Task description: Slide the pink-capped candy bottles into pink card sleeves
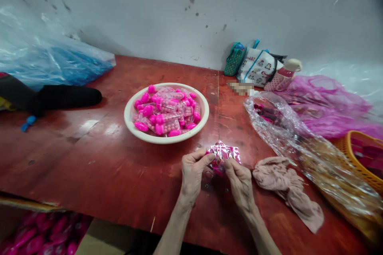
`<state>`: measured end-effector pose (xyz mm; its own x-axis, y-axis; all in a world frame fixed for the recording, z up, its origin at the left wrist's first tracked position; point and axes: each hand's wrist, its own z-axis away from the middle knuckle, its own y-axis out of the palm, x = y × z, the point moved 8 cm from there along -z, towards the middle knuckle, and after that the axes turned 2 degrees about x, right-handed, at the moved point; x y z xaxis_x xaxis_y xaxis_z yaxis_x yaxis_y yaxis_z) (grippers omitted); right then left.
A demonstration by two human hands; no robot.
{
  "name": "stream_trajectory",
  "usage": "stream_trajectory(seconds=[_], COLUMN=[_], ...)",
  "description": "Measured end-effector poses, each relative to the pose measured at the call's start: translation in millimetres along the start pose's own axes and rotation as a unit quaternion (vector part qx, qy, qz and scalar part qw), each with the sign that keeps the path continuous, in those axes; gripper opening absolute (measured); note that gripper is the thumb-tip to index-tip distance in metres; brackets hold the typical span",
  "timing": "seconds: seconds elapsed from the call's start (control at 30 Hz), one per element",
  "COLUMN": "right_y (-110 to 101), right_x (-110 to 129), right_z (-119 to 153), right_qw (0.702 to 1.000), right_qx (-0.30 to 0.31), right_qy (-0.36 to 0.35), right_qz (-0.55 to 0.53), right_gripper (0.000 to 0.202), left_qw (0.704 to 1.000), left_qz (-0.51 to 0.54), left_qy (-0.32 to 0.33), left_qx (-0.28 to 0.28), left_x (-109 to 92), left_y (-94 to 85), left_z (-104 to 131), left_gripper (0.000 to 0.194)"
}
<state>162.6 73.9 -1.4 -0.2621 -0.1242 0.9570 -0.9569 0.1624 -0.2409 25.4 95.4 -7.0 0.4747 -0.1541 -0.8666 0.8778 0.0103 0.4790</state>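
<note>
Far left of frame: clear plastic sheeting over something blue (68, 63) in the upper left, dark elongated item (70, 96) below it, can't tell what it is. Lower left corner, below the edge of the red table (119, 175): pile of bright pink pieces (44, 233). Centre: cream bowl (166, 140) heaped with pink-capped clear tubes (167, 117), small round beads inside. Just right of and below the bowl, near centre frame: left hand (191, 173), narrow pinch, thumb and fingers closed on the left side of a shiny pink packet (231, 152). Packet sits between the two hands, body mostly just beyond the fingertips, toward the wall. Long axis looks roughly left-right across the frame, but fingers and glare hide part of it, so can't be sure. Right hand (241, 185) also in a narrow pinch, at the packet's lower right part. Neither hand is clearly nearer, both touch it; forearms come up from the bottom edge and converge on it. Can't tell if the packet is open or sealed. Right of the right hand: crumpled pinkish cloth (273, 173), just beside it. Further right: long clear plastic bag (287, 127), yellow basket (347, 147) at the right edge.
</note>
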Motion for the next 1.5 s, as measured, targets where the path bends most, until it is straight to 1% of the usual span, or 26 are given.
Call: stream_trajectory(seconds=[0.07,0.13,0.23,0.27,0.3,0.33,0.37,0.4,0.43,0.5,0.53,0.57,0.63,0.7,0.73,0.8,0.87,0.9,0.93,0.97,1.0,1.03,1.1,1.13,1.3,1.5], right_y=[-3,-8,-12,-5,5,24,45,69,91,130,144,154,162,159,152,133,110,100,93,90,93,95,99,99,96,87], right_x=[6,20,61,78,96,112,127,139,144,143,140,135,126,121,121,122,126,127,127,126,118,112,102,97,78,67], right_z=[-2,-10,-33,-43,-53,-64,-73,-79,-85,-94,-98,-102,-107,-110,-111,-107,-95,-86,-76,-64,-52,-39,-18,-12,-3,6], right_qw=[1.000,1.000,0.997,0.996,0.994,0.992,0.986,0.972,0.964,0.949,0.945,0.944,0.945,0.950,0.954,0.966,0.977,0.982,0.986,0.988,0.986,0.978,0.958,0.955,0.956,0.952], right_qx=[-0.006,-0.025,-0.075,-0.074,-0.067,-0.029,0.009,0.047,0.082,0.131,0.141,0.145,0.142,0.132,0.121,0.087,0.050,0.044,0.053,0.083,0.147,0.184,0.222,0.220,0.202,0.236], right_qy=[-0.004,-0.006,-0.035,-0.058,-0.088,-0.121,-0.162,-0.208,-0.227,-0.250,-0.252,-0.250,-0.243,-0.235,-0.231,-0.215,-0.191,-0.173,-0.154,-0.126,-0.059,-0.006,0.068,0.084,0.094,0.093], right_qz=[-0.001,-0.003,0.005,0.005,0.000,0.008,0.042,0.096,0.114,0.143,0.153,0.161,0.169,0.159,0.147,0.112,0.075,0.054,0.034,0.007,-0.053,-0.100,-0.165,-0.180,-0.193,-0.174], right_gripper=[0.039,0.036,0.026,0.022,0.019,0.019,0.022,0.022,0.020,0.018,0.017,0.016,0.013,0.013,0.015,0.025,0.038,0.044,0.048,0.050,0.047,0.045,0.040,0.039,0.041,0.031], left_qw=[0.999,0.998,0.992,0.987,0.981,0.972,0.962,0.953,0.945,0.935,0.933,0.931,0.927,0.923,0.922,0.922,0.923,0.924,0.925,0.926,0.928,0.930,0.936,0.940,0.957,0.972], left_qz=[0.012,0.022,0.042,0.057,0.077,0.099,0.120,0.136,0.146,0.159,0.168,0.181,0.211,0.232,0.236,0.238,0.238,0.236,0.232,0.227,0.221,0.216,0.205,0.198,0.152,0.067], left_qy=[0.020,0.045,0.081,0.092,0.102,0.111,0.118,0.124,0.130,0.140,0.144,0.145,0.143,0.141,0.140,0.141,0.137,0.135,0.136,0.136,0.138,0.139,0.139,0.138,0.149,0.153], left_qx=[-0.022,-0.045,-0.090,-0.115,-0.147,-0.181,-0.214,-0.242,-0.262,-0.283,-0.284,-0.283,-0.276,-0.272,-0.272,-0.271,-0.269,-0.269,-0.268,-0.268,-0.266,-0.263,-0.250,-0.241,-0.195,-0.162], left_x=[-9,-24,-54,-64,-73,-80,-86,-90,-94,-97,-97,-95,-91,-88,-87,-85,-84,-84,-85,-85,-85,-85,-84,-83,-78,-77], left_y=[-7.6,-20.4,-48.4,-60.1,-72.4,-84.5,-95.5,-104.9,-112.1,-122.0,-125.0,-127.2,-130.3,-132.2,-132.6,-132.4,-130.2,-128.5,-126.4,-123.9,-121.1,-117.7,-109.6,-105.1,-85.3,-73.6], left_z=[5,13,27,31,35,39,43,46,48,49,49,49,48,47,47,46,45,45,45,44,44,44,43,42,39,35], left_gripper=[0.012,0.008,0.005,0.007,0.010,0.014,0.018,0.021,0.023,0.023,0.022,0.021,0.017,0.014,0.013,0.012,0.012,0.012,0.013,0.013,0.014,0.015,0.015,0.015,0.008,0.008])
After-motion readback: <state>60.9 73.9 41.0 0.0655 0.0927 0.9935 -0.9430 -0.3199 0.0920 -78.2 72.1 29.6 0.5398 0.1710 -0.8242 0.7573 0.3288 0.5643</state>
